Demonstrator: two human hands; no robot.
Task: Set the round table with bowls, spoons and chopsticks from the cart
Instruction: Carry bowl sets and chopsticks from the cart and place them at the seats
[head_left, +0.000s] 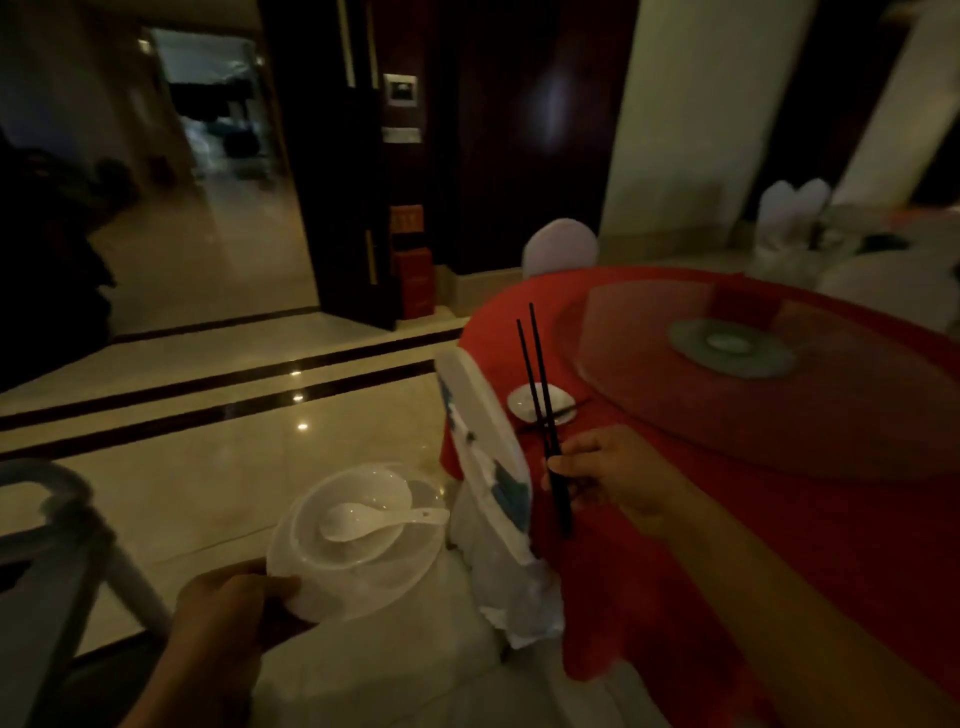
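Note:
My left hand (228, 608) grips the near rim of a white plate (332, 587) that carries a white bowl (358, 514) with a white spoon (374, 519) lying in it. My right hand (608, 478) pinches a pair of black chopsticks (537, 395), held upright with their tips pointing up. Both hands are beside the round table (779, 519) with its red cloth. One white dish (540, 402) with dark chopsticks beside it lies on the table's near left edge.
A white-covered chair (488, 457) stands between my hands, against the table. A glass turntable (753, 374) fills the table's middle. The grey cart frame (57, 540) is at lower left. More covered chairs stand at the far side, with polished floor to the left.

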